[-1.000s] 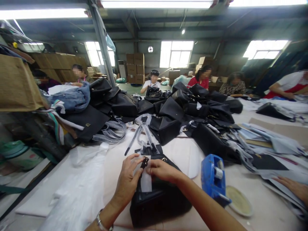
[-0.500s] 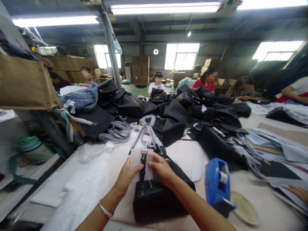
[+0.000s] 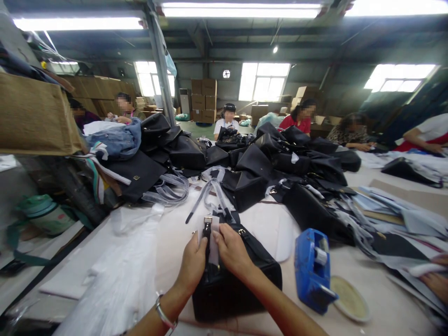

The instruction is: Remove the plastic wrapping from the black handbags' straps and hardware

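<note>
A black handbag (image 3: pixel 241 291) lies on the table in front of me, and a short black strap with a metal buckle (image 3: pixel 208 220) rises from it. Behind the strap is a thin white sheet (image 3: pixel 214 249), its edges bent in around the strap. My left hand (image 3: pixel 192 263) is closed on the sheet's left edge, thumb against the strap. On the other side my right hand (image 3: pixel 234 249) pinches the sheet's right edge. A plastic-wrapped handle (image 3: pixel 210 193) of the bag lies beyond the hands.
A blue tape dispenser (image 3: pixel 311 275) stands right of the bag, beside a round yellowish disc (image 3: pixel 350 298). Black bags (image 3: pixel 245 182) are heaped across the table. Clear plastic sleeves (image 3: pixel 115 275) lie at left. A co-worker's hand (image 3: pixel 436 280) shows at the right edge; several people sit beyond.
The white sheet was spread flat behind the strap; now its sides are folded inward and it looks narrower. Both hands have drawn closer around the strap.
</note>
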{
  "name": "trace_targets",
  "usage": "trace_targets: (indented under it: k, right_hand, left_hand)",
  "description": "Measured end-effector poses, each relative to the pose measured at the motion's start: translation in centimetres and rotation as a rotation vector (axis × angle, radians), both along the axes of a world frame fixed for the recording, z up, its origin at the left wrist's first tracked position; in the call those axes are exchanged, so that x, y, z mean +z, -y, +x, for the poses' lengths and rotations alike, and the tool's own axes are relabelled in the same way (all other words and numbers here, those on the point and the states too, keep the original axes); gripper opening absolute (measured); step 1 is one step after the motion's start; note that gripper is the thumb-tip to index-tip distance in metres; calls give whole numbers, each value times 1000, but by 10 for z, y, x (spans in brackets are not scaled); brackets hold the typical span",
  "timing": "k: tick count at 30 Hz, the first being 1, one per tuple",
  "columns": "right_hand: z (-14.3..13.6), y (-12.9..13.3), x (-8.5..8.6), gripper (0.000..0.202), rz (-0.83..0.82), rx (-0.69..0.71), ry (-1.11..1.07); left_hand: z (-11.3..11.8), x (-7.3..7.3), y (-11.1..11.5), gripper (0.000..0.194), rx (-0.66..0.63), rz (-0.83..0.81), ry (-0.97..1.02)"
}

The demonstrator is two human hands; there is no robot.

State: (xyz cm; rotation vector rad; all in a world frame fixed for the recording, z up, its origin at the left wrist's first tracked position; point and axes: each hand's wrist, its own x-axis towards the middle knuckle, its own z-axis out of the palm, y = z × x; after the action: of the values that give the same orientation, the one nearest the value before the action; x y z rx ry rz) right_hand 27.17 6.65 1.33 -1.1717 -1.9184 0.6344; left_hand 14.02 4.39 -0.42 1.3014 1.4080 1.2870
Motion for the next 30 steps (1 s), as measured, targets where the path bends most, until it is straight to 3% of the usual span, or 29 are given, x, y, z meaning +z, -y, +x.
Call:
trace_targets:
  k: [3,5,9,11,17,24,30]
  right_hand:
    - [-8,5,3,18,17,21,-25]
    - [-7,6,8,21,-69,110,-102]
    - [11,-9,16,36,-576,440,-409]
    - [21,-21,17,39,-719,521,-512]
    - [25,-48,11,40,-655,487,-507]
    - [11,-53,15,36,-618,469,-467]
    - [-6,-47,7,37,-578,359,-519]
  left_hand:
    - [6,-1,2,35,69,67,-65]
    - [7,-1,3,33,74,54,-58]
    - [2,2,4,27,31,-24,16]
    - [2,4,3,27,-25,-50,76]
    - [0,14,3,33,-166,-160,225]
    - [-15,21,0,40,-172,-233,301]
    - [-10,18,2,43,-106,-145,293]
